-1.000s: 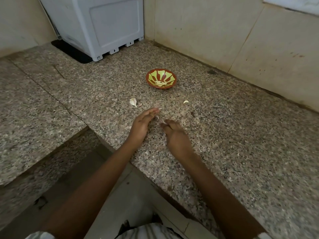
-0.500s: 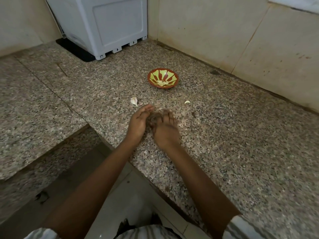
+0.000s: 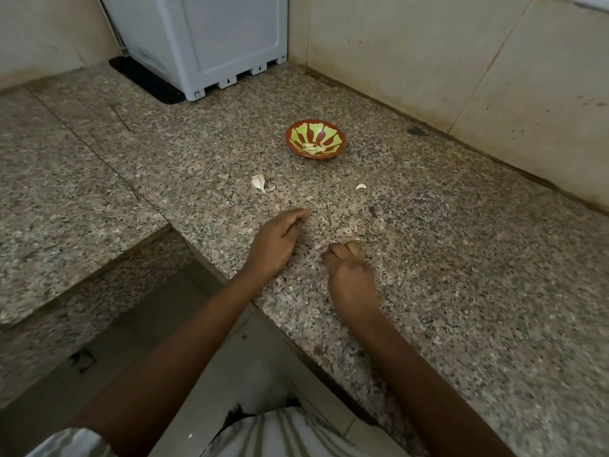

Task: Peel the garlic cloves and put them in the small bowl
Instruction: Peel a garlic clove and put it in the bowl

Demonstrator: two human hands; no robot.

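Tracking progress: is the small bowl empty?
Not empty: the small bowl holds several pale peeled cloves at its bottom.

The small bowl (image 3: 315, 139) stands on the table (image 3: 461, 258) near the back wall, with cloves (image 3: 313, 148) in it. Before it lie a garlic clove (image 3: 258, 183) to the left and a smaller piece (image 3: 361, 186) to the right, well apart. Nearer still, the left hand (image 3: 275, 240) and right hand (image 3: 349, 275) sit side by side, not touching; a box (image 3: 204, 41) stands at the far left.
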